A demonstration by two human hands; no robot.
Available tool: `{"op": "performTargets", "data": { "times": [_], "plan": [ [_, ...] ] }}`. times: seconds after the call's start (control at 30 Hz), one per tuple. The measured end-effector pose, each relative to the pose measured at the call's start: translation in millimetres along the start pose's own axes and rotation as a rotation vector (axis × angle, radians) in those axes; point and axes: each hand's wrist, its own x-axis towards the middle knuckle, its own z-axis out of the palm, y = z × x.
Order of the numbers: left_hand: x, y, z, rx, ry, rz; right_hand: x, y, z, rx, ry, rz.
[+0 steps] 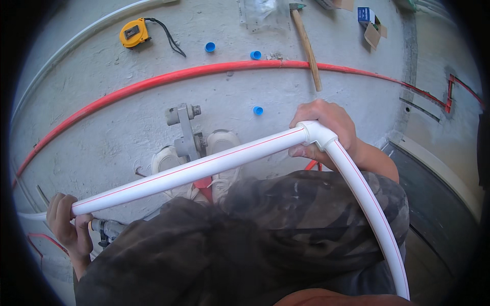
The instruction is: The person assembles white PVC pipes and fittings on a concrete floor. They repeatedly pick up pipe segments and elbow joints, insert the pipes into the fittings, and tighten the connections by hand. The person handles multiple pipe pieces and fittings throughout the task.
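A white plastic pipe [199,167] with a thin red stripe runs across my lap, rising from left to right. My left hand [67,224] is wrapped round it near its left end. At its right end sits a white elbow fitting [317,134], which my right hand [326,120] grips from behind with the thumb below. From the elbow a second striped white pipe [370,204] leads down past my right thigh; its lower end leaves the picture. Beyond the first pipe, by my shoes, stands a grey pipe-welding tool [188,130] with round heads, partly hidden by the pipe.
A red pipe [176,76] crosses the concrete floor ahead. Past it lie a yellow tape measure [134,33], a hammer [306,46] reaching over the red pipe, a plastic bag [263,14] and an opened small box [371,25]. Several blue caps [258,110] are scattered about.
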Motion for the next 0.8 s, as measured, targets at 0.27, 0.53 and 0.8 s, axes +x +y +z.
{"op": "performTargets", "data": {
  "times": [0.27, 0.53, 0.8],
  "plan": [
    [17, 6, -4, 0.051, -0.021, 0.032, 4, 9, 3, -0.029, 0.064, 0.059],
    [34, -12, 20, 0.001, -0.096, 0.053, 1, 31, 6, 0.072, 0.1, 0.198],
    [48, 0, 32, -0.044, -0.079, 0.007, 12, 52, 11, 0.146, 0.119, 0.253]
  ]
}}
